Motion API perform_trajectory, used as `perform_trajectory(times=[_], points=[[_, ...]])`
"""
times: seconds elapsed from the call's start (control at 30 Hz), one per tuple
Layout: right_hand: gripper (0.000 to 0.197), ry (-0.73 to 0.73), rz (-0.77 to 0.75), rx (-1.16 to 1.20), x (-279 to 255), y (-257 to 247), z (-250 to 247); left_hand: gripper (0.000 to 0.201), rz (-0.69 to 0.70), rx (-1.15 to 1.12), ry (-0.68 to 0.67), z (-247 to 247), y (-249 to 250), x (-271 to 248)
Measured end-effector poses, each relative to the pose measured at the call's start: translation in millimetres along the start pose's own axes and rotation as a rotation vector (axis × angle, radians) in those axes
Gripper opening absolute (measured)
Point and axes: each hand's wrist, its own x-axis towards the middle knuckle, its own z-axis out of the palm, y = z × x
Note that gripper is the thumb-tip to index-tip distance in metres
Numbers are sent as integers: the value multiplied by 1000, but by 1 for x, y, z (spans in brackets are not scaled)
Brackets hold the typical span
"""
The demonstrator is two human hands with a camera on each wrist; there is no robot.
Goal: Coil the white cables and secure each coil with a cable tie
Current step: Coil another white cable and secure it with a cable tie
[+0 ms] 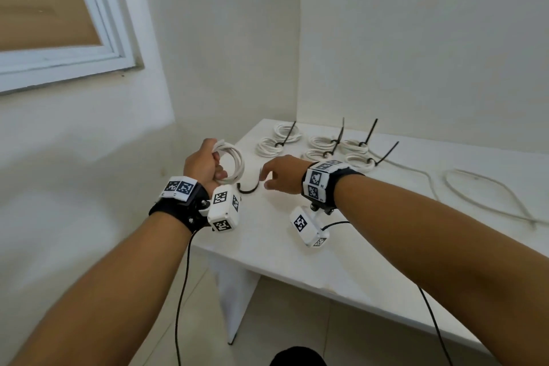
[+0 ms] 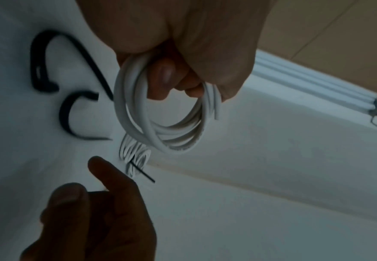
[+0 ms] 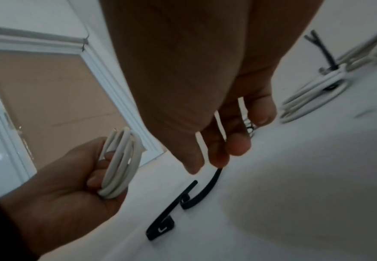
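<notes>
The left hand (image 1: 202,165) has its grip curled tight round a finished white coil (image 1: 230,162), held up just off the tabletop (image 1: 371,246) edge. The right hand (image 1: 283,174) reaches down with fingers apart, its fingertips (image 3: 218,159) touching a loose black cable tie (image 3: 205,190). The step looks like fetching a tie; next it must be pinched, lifted and threaded round the coil.

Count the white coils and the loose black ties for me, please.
Coils on the table: 6
Coil in the left hand: 1
Loose black ties: 2
Total: 9
</notes>
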Motion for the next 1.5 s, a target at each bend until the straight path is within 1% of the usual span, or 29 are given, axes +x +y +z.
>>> perform_trajectory(times=[0.07,0.17,0.23,0.4,0.47,0.5,0.6,0.67,0.73,0.8,0.9,1.0,1.13,1.2,1.27,1.3,1.4,1.47,1.5], points=[[32,-35,6,-32,18,-11,7,33,-5,2,31,-14,4,8],[28,-122,73,26,32,-24,11,33,-8,11,53,-27,6,17],[27,-153,105,-3,36,-28,10,34,-11,16,56,-31,5,20],[21,-84,179,-76,35,-19,8,33,-32,-3,53,-26,-1,23],[25,-47,193,-68,28,-7,3,32,-36,0,32,-19,-4,22],[22,-36,205,-47,23,0,0,33,-40,2,17,-15,-5,21],[8,28,270,110,4,27,-9,35,-52,20,-47,3,-11,15],[14,95,325,332,-13,49,-14,35,-49,42,-92,19,-16,7],[14,165,355,504,-37,71,-24,34,-39,82,-144,39,-22,-4],[13,247,353,503,-62,92,-33,35,-26,114,-212,63,-31,-18],[20,337,379,401,-100,122,-42,37,-34,141,-336,105,-51,-42],[20,345,407,386,-132,149,-45,39,-58,179,-467,145,-74,-70],[21,380,478,369,-167,175,-51,37,-82,297,-629,184,-103,-108],[21,365,505,362,-180,184,-54,38,-77,378,-694,198,-116,-123],[22,285,519,420,-190,191,-54,39,-48,471,-752,209,-127,-133],[23,245,523,487,-194,193,-53,40,-30,513,-775,213,-132,-137],[22,171,503,648,-204,197,-52,48,34,633,-809,222,-143,-143],[21,139,483,665,-208,199,-52,54,54,707,-823,227,-149,-144],[22,125,476,661,-209,200,-52,54,45,720,-833,228,-151,-144]])
